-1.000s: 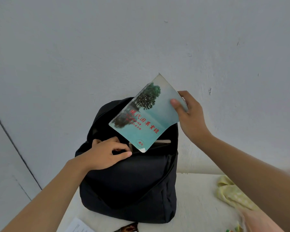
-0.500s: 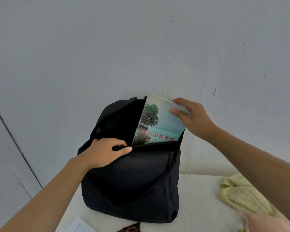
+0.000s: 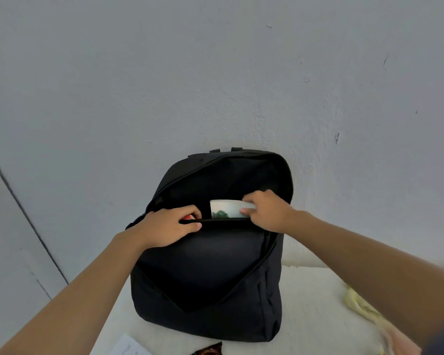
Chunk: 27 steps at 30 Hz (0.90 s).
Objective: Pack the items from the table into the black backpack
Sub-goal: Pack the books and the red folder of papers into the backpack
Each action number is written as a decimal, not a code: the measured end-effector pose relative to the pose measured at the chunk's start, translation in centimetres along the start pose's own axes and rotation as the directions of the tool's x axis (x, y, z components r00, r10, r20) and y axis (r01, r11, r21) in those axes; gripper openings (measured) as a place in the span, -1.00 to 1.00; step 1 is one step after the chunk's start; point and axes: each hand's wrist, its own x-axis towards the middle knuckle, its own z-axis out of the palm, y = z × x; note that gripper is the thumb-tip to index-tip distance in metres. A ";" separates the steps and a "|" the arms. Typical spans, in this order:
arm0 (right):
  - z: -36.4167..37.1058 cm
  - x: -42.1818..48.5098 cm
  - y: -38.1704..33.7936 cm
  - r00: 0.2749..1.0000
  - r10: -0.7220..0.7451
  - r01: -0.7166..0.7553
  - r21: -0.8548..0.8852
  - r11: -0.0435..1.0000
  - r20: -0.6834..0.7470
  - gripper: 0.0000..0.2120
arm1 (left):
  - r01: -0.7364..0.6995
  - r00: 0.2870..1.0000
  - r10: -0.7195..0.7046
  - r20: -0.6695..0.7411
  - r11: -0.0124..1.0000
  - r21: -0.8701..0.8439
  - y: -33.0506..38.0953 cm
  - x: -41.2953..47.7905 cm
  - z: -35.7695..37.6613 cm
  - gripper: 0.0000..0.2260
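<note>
Black backpack [image 3: 210,272], upright on the table [image 3: 313,303], mouth open. My left hand [image 3: 169,226] gripped the front edge of the opening, curled over it; my right hand [image 3: 267,211] pinched the top corner of the book [image 3: 226,210], which stood mostly sunk in the main compartment, only its upper edge showing. Step in hand: seating the book. Next, I judged, the right hand should let go and reach for the yellow cloth [image 3: 362,306] on my right.

One wide-angle camera, worn on the person's head, looks forward and down from close range, facing the wall [image 3: 215,73], with the black backpack [image 3: 203,272] centred on the table [image 3: 308,303] below.
</note>
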 end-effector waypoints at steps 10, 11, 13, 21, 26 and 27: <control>-1.2 -0.1 0.1 0.997 -0.044 0.055 -0.190 0.980 0.064 -0.51 | -0.077 0.995 0.077 0.065 0.997 0.009 0.3 2.1 -0.9 -0.93; -1.2 0.0 0.1 0.994 -0.037 0.055 -0.176 0.983 0.101 -0.59 | -0.083 0.995 0.082 0.051 0.996 0.022 0.3 2.4 -0.9 -0.94; -1.2 0.4 0.1 0.991 0.000 0.030 -0.228 0.973 0.131 -0.82 | -0.079 0.997 0.078 0.028 0.997 0.026 0.2 3.0 -0.9 -0.90; 3.2 -1.8 2.8 0.993 -0.088 0.083 -0.065 0.994 -0.077 -0.54 | -0.122 0.973 0.093 -0.213 0.984 -0.129 0.3 3.5 0.1 -0.76; 5.8 -3.3 3.8 0.947 -0.128 0.137 0.009 0.991 -0.294 -0.59 | -0.160 0.962 0.193 -0.192 0.972 0.172 1.3 3.6 0.2 -0.76; 5.5 -3.2 3.5 0.953 -0.128 0.131 -0.008 0.991 -0.274 -0.57 | -0.150 0.967 0.196 -0.164 0.955 0.257 1.7 3.7 0.1 -0.72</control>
